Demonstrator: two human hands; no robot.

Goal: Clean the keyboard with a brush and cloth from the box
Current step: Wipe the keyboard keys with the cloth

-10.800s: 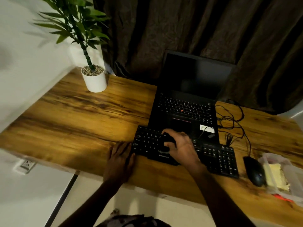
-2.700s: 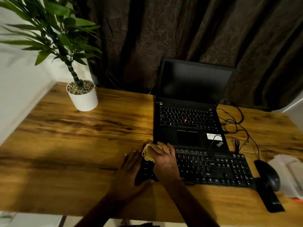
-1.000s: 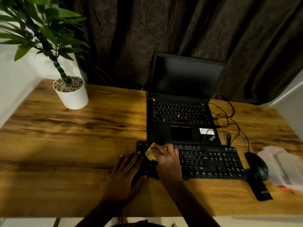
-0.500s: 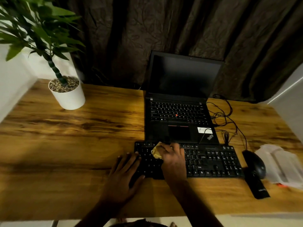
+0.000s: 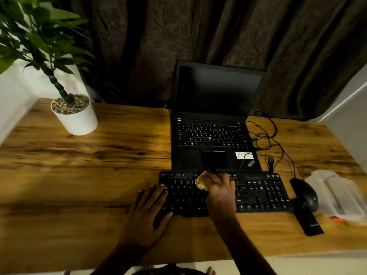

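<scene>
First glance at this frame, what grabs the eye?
The two hands at centre bottom: the right hand presses a yellow cloth onto the black keyboard, and the left hand lies flat on its left end. Behind stands an open laptop, screen dark; a potted plant sits far left.

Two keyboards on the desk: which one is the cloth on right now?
The separate black keyboard nearest the desk edge. The right hand presses the yellow cloth on its top rows; the left hand steadies its left end. The laptop behind is untouched.
</scene>
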